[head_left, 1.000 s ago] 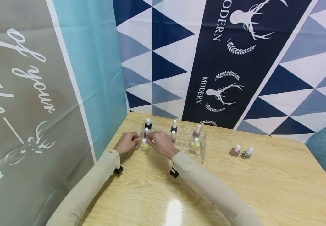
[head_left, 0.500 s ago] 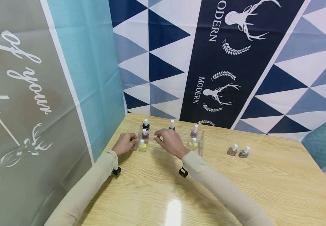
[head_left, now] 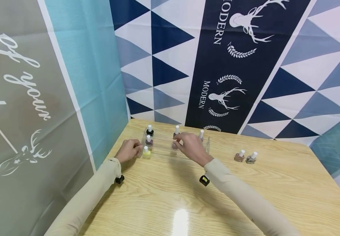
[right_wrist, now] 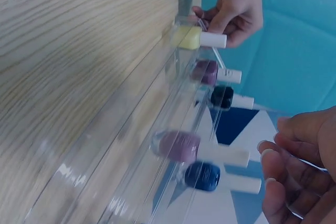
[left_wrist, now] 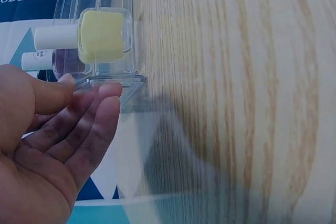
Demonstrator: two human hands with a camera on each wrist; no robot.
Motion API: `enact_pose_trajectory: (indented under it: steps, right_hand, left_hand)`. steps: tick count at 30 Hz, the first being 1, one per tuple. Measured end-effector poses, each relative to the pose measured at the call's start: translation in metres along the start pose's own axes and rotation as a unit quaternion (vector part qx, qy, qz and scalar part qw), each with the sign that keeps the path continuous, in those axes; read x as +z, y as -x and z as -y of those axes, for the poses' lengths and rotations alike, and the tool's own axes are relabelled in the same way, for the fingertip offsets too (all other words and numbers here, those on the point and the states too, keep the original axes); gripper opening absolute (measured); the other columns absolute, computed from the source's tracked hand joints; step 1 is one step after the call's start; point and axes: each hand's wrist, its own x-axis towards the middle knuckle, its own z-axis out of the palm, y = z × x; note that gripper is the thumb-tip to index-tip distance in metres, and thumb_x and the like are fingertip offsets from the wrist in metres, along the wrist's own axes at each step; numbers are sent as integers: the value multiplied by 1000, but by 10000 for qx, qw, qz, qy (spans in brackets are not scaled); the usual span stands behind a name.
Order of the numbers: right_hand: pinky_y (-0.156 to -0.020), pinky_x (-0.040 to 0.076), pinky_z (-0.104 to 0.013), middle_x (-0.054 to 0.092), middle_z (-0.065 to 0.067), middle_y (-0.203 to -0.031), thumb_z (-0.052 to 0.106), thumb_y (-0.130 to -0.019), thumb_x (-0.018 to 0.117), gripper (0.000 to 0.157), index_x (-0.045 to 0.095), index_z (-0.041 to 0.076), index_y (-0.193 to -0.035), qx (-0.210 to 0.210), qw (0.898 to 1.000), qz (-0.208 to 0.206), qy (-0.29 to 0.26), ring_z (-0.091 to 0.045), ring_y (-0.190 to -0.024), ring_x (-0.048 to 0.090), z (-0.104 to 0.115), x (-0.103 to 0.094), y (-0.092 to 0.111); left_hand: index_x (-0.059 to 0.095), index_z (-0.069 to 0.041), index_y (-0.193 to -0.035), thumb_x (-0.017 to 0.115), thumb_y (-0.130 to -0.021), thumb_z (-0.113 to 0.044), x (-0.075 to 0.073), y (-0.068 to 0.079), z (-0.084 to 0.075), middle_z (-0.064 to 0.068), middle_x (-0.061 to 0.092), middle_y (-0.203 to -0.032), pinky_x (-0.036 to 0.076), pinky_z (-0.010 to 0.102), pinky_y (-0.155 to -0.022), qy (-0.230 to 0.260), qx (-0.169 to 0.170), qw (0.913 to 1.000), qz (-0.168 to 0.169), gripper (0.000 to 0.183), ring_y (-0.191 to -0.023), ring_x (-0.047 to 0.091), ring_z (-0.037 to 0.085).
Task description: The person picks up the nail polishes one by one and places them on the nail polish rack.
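Observation:
A clear stepped nail polish rack [head_left: 161, 147] stands on the table, holding several white-capped bottles. My left hand [head_left: 128, 150] pinches its left end panel [left_wrist: 113, 80] between thumb and fingers. Close to that hand sit a yellow nail polish [left_wrist: 102, 35], a purple one [right_wrist: 206, 72] and a dark one [right_wrist: 222, 97]. My right hand [head_left: 191, 146] hovers over the rack's middle with loosely bent fingers, holding nothing. Its fingertips are just apart from the caps of a mauve nail polish [right_wrist: 180, 147] and a blue one [right_wrist: 203, 176]. In the head view it partly covers the rack's right side.
On the table right of the rack stand a brown nail polish [head_left: 239, 156] and a grey one [head_left: 250, 159]. Patterned cloth [head_left: 170, 65] hangs behind the table, and a grey and teal cloth [head_left: 84, 65] hangs along its left side.
My right hand has left the purple bottle at the rack's left and moved right, past the middle bottles. The left hand stays at the rack's end. The head view has shifted slightly.

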Motion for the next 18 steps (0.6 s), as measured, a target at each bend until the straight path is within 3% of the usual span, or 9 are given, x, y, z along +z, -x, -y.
enact_pose_trajectory:
  steps: [6,11,18]
  right_hand:
    - [-58,51,-32,76,0,-91,17,-95,77,9,80,10,-101,-29,9995,-277,130,-13,-69,67,-12,-11,10]
    - [-60,53,-32,76,1,-91,18,-96,75,11,80,9,-101,45,9989,-384,261,-9,-64,63,-21,-18,17]
    - [-64,55,-38,76,-4,-95,17,-98,72,14,79,6,-104,97,9985,-474,266,-17,-73,69,-35,-30,30]
  left_hand:
    - [72,-7,-92,60,-106,-14,-1,2,1,8,65,-69,47,32,-52,35,42,10000,-6,19,-58,57,17]
    - [72,-7,-91,61,-105,-11,-1,2,0,5,66,-72,48,31,-54,-28,20,10000,-33,18,-60,60,16]
    - [72,-7,-91,62,-105,-11,1,0,-1,3,66,-72,49,30,-55,-60,22,10000,-9,17,-61,61,16]
